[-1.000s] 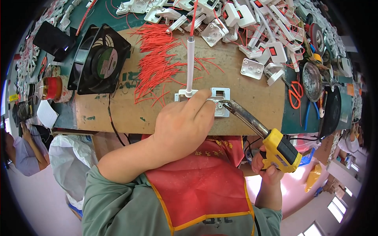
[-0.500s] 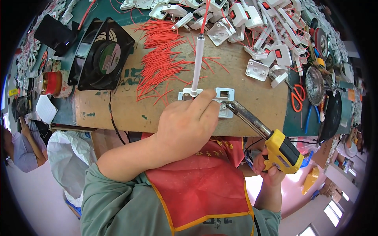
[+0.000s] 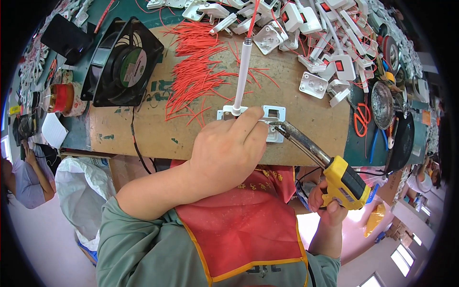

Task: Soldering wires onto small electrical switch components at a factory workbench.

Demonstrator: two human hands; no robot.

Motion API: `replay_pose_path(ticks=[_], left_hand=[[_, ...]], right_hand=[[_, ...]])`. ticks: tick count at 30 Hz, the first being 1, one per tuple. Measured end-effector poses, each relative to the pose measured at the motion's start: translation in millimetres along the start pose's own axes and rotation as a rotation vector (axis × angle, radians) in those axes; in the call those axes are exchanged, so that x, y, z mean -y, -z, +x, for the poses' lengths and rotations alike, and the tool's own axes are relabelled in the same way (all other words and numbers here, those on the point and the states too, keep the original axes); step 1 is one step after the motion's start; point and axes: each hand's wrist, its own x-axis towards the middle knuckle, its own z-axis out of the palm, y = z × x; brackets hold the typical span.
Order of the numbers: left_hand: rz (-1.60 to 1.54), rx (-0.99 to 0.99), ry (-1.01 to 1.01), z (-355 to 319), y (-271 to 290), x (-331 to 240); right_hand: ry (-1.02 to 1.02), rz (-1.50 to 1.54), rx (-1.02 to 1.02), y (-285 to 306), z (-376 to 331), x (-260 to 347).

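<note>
My left hand is closed over a white plastic switch housing on the brown board, its fingers pressed together at the housing's middle. What the fingertips pinch is hidden beneath them. A white tube with red wire at its far end rises from the housing beside my knuckles. In my right hand is a yellow and black soldering gun, gripped by its handle. The gun's metal tip reaches the housing next to my left fingertips; whether it touches is too small to tell.
Red wires lie heaped beyond my left hand. A black fan stands at the left. White housings with red switches are piled at the back right. Orange-handled scissors and a metal dish lie at the right.
Both hands hold nearly the same place. The white tube leans slightly farther to the right at its far end.
</note>
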Motion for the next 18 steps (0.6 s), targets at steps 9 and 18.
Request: replay_pose_path(ticks=[9,18], left_hand=[[-0.012,0.014,0.007,-0.1,0.0,0.2],[-0.025,0.024,0.007,-0.2,0.7,0.1]], right_hand=[[-0.015,-0.002,0.013,3.7,0.0,-1.7],[-0.039,-0.027,-0.029,-0.5,0.8,2.3]])
